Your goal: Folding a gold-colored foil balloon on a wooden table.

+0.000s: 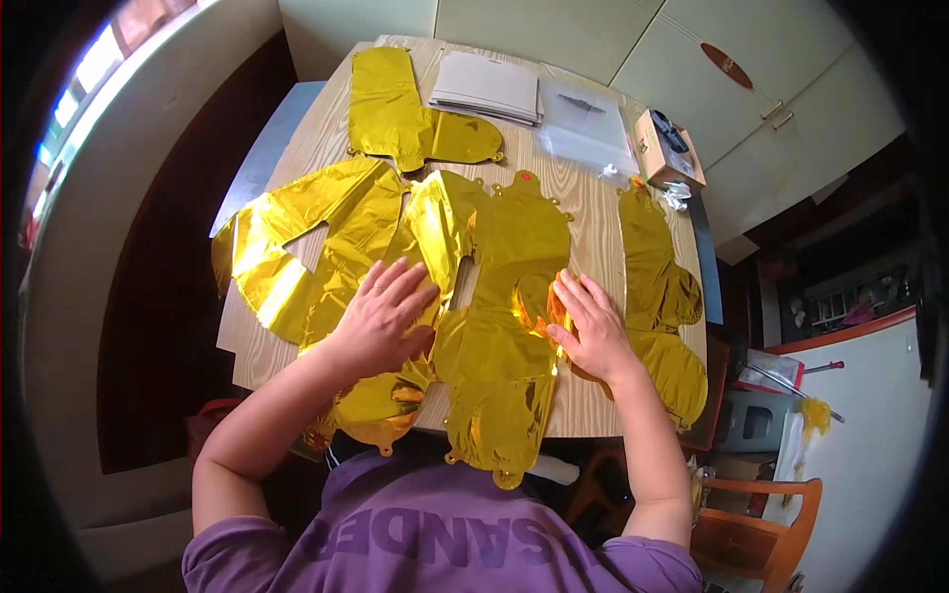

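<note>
With fingers extended, neither visibly grasping, the left hand (388, 308) and right hand (593, 328) rest on uninflated gold foil balloons (519, 237) spread over the desk (596, 222), probably so the film lies smooth.

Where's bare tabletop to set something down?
Pale wooden tabletop shows between the middle flat gold foil balloon and the rightmost one, beyond the right hand. Crowded: left side, under foil balloons; far right corner, clear plastic sheets, cardboard box.
</note>
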`<state>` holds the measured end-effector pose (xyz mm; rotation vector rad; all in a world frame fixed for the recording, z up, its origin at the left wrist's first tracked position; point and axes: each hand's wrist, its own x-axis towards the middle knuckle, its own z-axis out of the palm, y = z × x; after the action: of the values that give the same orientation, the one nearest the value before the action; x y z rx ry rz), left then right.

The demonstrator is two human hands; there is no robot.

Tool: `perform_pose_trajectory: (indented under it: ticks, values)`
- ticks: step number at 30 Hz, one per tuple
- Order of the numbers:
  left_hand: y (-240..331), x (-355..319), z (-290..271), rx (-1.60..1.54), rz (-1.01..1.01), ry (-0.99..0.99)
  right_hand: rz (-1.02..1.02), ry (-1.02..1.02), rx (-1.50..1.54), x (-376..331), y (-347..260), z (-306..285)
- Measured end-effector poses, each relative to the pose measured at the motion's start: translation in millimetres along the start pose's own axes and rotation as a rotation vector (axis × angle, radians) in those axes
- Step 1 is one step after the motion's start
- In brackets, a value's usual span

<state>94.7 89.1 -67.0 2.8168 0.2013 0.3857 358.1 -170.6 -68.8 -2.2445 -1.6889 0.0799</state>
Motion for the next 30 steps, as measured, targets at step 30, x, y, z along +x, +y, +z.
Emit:
perform_pose_trajectory:
  ticks: [30]
  values:
    - [34,72,35,-0.058,0.385,-0.188,0.364,0.060,-0.104,-80,-84,0]
